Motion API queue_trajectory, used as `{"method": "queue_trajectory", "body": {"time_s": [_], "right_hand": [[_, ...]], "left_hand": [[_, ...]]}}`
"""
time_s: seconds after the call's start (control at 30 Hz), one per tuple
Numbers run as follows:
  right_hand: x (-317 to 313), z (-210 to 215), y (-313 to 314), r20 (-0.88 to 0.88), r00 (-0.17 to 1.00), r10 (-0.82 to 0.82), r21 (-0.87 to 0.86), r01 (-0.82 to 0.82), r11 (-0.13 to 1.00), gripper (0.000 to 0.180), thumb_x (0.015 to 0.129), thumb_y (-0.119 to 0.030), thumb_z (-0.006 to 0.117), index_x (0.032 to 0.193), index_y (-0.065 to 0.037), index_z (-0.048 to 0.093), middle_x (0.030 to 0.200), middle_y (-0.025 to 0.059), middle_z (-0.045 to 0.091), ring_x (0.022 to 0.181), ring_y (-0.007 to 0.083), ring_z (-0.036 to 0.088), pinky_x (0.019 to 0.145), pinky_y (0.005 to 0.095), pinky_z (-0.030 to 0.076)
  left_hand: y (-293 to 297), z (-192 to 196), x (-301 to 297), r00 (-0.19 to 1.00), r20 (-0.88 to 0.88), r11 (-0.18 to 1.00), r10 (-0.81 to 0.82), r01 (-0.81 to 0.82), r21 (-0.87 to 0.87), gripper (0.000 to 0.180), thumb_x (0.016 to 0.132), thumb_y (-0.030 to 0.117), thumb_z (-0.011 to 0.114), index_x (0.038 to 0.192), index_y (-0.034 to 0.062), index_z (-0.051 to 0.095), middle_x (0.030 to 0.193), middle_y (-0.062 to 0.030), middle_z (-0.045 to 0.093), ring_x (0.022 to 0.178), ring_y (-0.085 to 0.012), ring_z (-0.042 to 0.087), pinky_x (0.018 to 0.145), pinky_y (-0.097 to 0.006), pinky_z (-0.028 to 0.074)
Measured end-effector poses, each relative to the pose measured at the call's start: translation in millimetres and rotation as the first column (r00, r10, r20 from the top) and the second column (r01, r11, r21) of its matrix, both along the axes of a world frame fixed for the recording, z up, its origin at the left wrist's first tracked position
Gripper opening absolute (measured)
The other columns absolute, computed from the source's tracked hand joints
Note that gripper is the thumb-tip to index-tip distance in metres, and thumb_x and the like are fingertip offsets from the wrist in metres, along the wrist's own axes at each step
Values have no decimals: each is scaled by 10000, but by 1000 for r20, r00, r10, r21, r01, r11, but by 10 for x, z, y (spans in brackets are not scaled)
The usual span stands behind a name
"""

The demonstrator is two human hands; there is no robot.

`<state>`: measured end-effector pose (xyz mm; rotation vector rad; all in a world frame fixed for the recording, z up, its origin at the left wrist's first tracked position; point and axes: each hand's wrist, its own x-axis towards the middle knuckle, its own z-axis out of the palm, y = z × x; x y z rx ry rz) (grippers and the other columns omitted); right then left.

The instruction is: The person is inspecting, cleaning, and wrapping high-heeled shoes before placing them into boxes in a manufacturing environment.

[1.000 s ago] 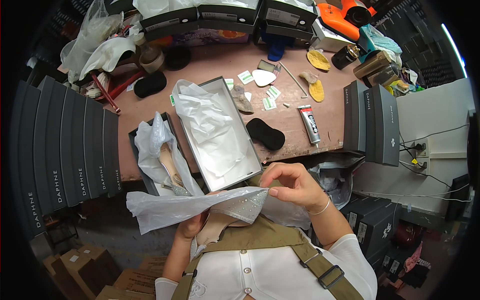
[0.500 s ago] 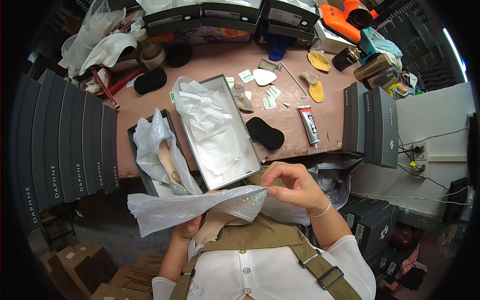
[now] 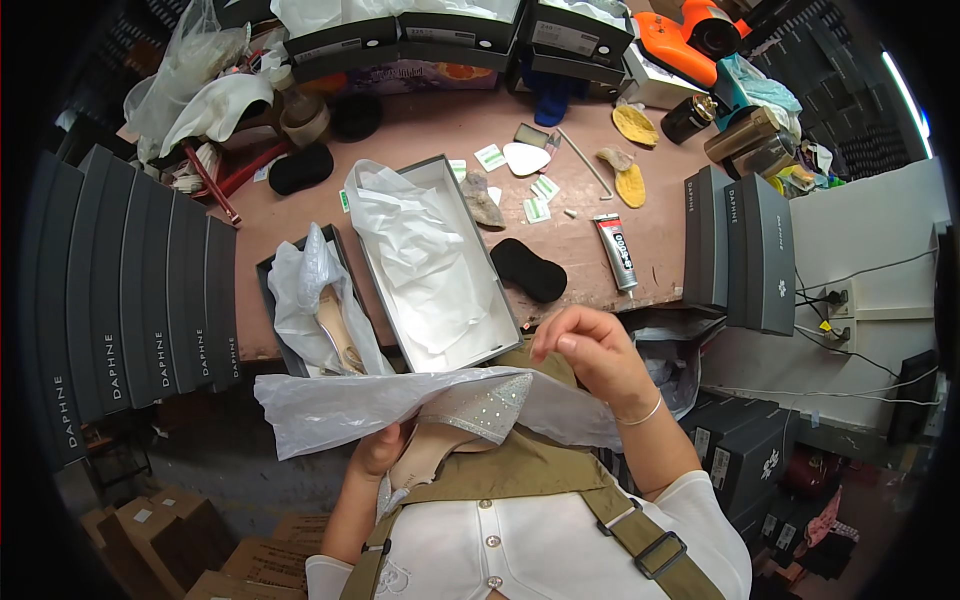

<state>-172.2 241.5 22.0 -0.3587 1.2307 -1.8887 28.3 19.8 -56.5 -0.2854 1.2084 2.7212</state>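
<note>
My left hand [image 3: 380,450] grips a silver glitter shoe [image 3: 492,408] from its left side, close to my body; most of those fingers are hidden. A translucent white wrapping sheet [image 3: 325,412] spreads behind the shoe and out to both sides. Just right of the toe, apart from it, my right hand [image 3: 592,352] is raised with curled fingers; anything inside them is hidden. In a dark shoebox [image 3: 268,275] on the table, a matching shoe [image 3: 338,325] lies in wrapping. Beside it stands a larger box part [image 3: 480,250] lined with crumpled white tissue [image 3: 425,260].
Dark shoeboxes stand in rows at left [image 3: 130,300] and right [image 3: 760,255]. On the table lie a glue tube [image 3: 616,255], a black oval pad [image 3: 528,270], yellow pads [image 3: 630,185] and small white-green packets [image 3: 537,209]. An orange tool [image 3: 675,50] sits at the back right.
My right hand has let go of the shoe's toe and moved slightly up and right. The wrapping sheet now shows stretched out behind the toe to the right. My left hand keeps its hold.
</note>
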Motion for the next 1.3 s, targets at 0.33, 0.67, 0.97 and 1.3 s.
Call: {"method": "queue_trajectory", "body": {"time_s": [0.33,0.67,0.97,1.3], "right_hand": [[-20,143,-77,-567,766,302,408,-57,911,225,836,-31,625,1058,6,612,976,114,648,888,188,617,813,306,480],[-255,339,-420,-874,403,272,317,48,947,414,767,-38,636,1177,-57,583,1227,140,548,1117,319,523,947,396,414],[74,245,-788,-801,-492,340,430,-78,900,123,753,-180,550,785,-81,615,800,25,497,866,195,501,860,351,382],[345,127,-687,-738,-529,420,488,13,873,192,740,-188,571,860,-54,637,823,28,503,881,187,494,877,364,383]], "left_hand": [[27,284,-164,998,60,893,-1,28,-449,508,855,15,600,1337,-20,443,1266,-105,540,1169,-163,488,1005,-278,368],[-245,272,-427,976,215,1000,14,-11,-15,510,902,51,551,1386,27,392,1266,-83,537,1069,-133,575,909,-246,470],[-188,233,-578,961,-34,920,276,-274,-280,487,921,38,477,1393,7,360,1279,-90,528,1095,-153,558,914,-277,479],[-32,287,-355,955,33,955,293,-295,38,674,829,-19,602,1425,51,295,1270,-101,529,1119,-175,540,931,-306,465]]}}
